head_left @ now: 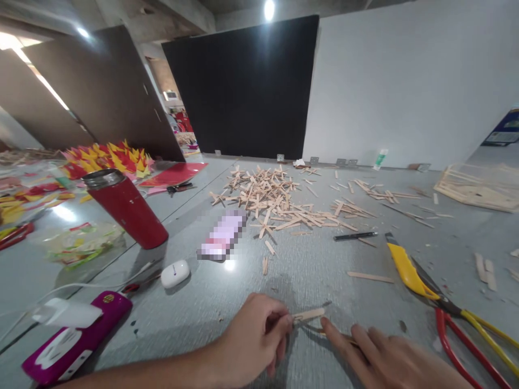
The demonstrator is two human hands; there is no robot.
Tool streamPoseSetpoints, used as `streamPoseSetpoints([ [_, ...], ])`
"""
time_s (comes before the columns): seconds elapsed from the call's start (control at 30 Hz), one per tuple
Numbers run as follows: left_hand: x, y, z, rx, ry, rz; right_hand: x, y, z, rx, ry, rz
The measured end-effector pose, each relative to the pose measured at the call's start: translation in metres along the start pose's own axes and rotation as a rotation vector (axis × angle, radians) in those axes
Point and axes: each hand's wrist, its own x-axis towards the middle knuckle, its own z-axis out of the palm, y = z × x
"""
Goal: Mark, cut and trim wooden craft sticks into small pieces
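My left hand (259,337) is closed, pinching one end of a short wooden craft stick (311,313) just above the table. Its other end points right, toward the index fingertip of my right hand (383,354). That hand is low over the table, its fingers curled around a slim brownish tool (349,339). A thin dark part of the tool reaches left under the stick; its exact kind is not clear. Beyond my hands lies a loose heap of wooden craft sticks (265,194), with a single flat stick (370,277) nearer.
Scissors (446,302) and a yellow-handled cutter (407,270) lie right. A black pen (356,236), phone (223,235), white earbud case (175,274), red flask (125,208) and purple power strip (77,340) with a cable are around. Upright boards (247,86) stand behind.
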Motion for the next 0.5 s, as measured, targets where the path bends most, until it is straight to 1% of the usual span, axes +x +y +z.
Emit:
streamPoseSetpoints([
  [0.23, 0.0, -0.003, -0.001, -0.005, -0.032, 0.026, 0.004, 0.019, 0.006, 0.155, -0.031, -0.067],
  [0.37, 0.0, 0.001, -0.001, 0.039, -0.033, 0.039, 0.003, 0.02, 0.004, 0.085, -0.063, -0.06],
  [0.5, -0.003, 0.007, -0.001, 0.183, -0.008, 0.105, -0.001, 0.021, 0.003, 0.065, -0.13, -0.105],
])
